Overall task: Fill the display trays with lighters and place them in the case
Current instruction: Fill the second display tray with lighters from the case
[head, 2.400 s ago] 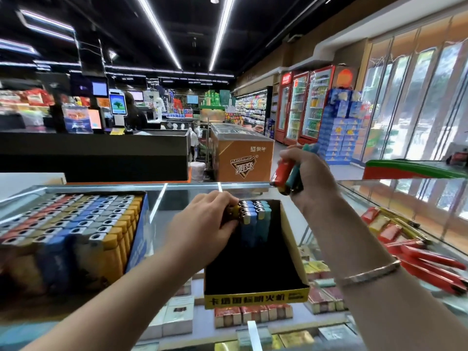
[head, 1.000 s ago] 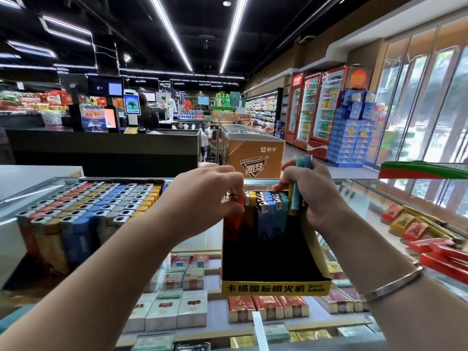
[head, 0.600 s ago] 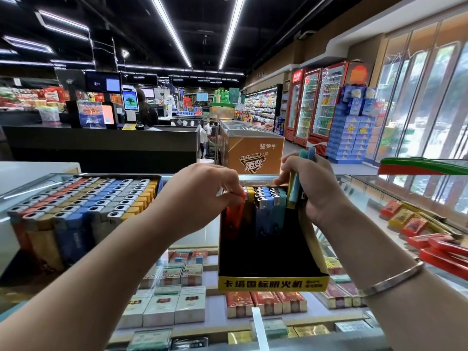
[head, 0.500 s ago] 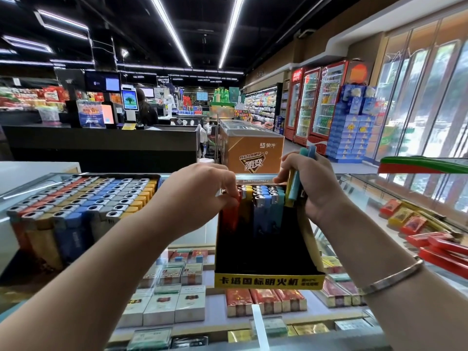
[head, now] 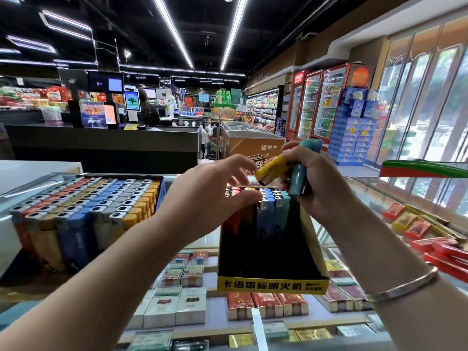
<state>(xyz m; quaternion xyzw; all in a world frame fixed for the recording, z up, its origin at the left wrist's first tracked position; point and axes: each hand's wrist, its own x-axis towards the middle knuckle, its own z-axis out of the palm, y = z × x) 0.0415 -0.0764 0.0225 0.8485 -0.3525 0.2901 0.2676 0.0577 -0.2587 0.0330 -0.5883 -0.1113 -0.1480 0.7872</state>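
Supermarket, checkout counter (head: 101,138), drink fridges (head: 319,102), stocked shelves (head: 263,105)

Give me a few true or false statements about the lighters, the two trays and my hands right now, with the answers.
1. The right hand holds a yellow lighter and teal lighters. True.
2. The black tray is full. False: only its far rows hold lighters.
3. The left hand grips a red lighter. False: its fingers are spread and hold nothing.
4. The full tray sits left of the black tray. True.
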